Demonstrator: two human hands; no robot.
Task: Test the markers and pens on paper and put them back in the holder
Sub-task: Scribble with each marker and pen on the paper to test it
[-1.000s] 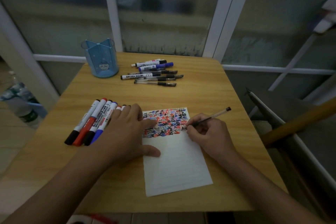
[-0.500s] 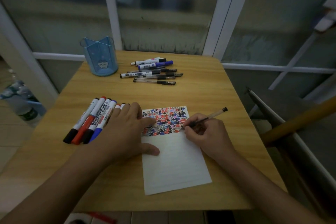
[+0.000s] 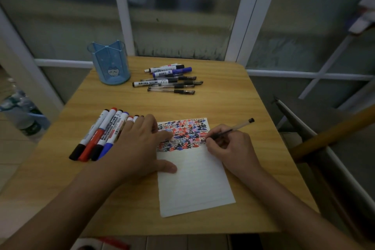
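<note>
Right hand point(image 3: 233, 148) around clear-barrelled pen point(image 3: 237, 127)

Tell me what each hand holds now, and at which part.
The right hand pinches a clear pen low on its barrel, near the tip. The left hand holds nothing; it lies flat on the paper.

Home balcony, wooden table point(image 3: 233, 95), glass doors point(image 3: 178, 12)

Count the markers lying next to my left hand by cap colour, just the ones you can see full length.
Black-capped markers: 2
Red-capped marker: 1
Blue-capped marker: 1
Total: 4
A few more marker ends peek out beyond the left hand; they are too covered to count.
</note>
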